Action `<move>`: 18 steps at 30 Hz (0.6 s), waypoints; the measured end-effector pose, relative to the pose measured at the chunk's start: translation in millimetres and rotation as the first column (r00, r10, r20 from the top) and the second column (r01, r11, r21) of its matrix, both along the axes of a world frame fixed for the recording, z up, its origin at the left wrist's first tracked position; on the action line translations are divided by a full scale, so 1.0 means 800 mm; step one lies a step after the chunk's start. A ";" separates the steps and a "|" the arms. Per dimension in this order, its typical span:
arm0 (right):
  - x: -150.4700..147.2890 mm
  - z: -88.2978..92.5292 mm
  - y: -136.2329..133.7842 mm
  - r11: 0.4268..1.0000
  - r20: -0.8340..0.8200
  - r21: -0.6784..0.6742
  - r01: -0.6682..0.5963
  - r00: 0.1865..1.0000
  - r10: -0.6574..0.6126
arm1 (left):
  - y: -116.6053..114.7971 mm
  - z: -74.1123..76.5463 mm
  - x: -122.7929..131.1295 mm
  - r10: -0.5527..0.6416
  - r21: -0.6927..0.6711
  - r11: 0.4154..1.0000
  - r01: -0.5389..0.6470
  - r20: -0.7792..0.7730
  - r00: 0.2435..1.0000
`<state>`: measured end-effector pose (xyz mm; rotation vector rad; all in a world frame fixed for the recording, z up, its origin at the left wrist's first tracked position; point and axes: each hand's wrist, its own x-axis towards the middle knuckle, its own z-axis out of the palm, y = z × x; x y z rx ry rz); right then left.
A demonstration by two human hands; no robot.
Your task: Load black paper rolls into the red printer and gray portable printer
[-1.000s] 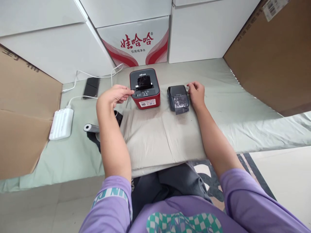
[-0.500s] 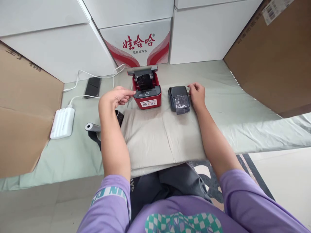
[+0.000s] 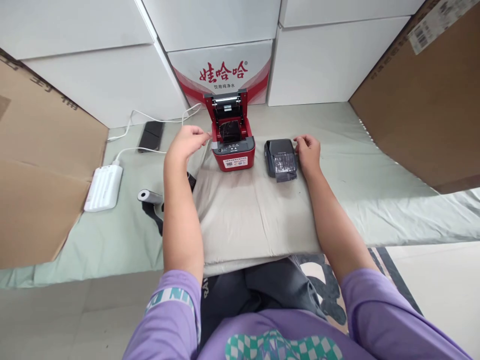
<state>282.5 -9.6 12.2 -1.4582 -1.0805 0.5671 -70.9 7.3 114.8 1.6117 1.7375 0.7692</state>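
Left fingers (image 3: 203, 136) at red printer (image 3: 234, 162), contact unclear

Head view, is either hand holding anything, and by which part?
Nothing looks held: left hand at the red device's left edge, right hand beside the black device.

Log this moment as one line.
left hand: beside red printer | right hand: beside black device | printer lid: raised | contact: unclear, both hands
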 end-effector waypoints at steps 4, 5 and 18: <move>-0.001 0.002 0.001 1.000 -0.024 -0.001 -0.015 1.000 0.015 | 0.016 -0.009 0.013 -0.064 0.267 0.957 0.110 -0.177 0.982; -0.001 0.002 0.002 1.000 -0.030 -0.001 -0.021 0.999 0.021 | 0.021 -0.007 0.019 -0.097 0.265 0.950 0.164 -0.250 0.963; 0.004 0.000 0.002 0.999 -0.032 -0.010 -0.045 0.998 0.045 | 0.060 0.039 0.086 -0.359 -0.231 0.927 0.295 -0.772 0.524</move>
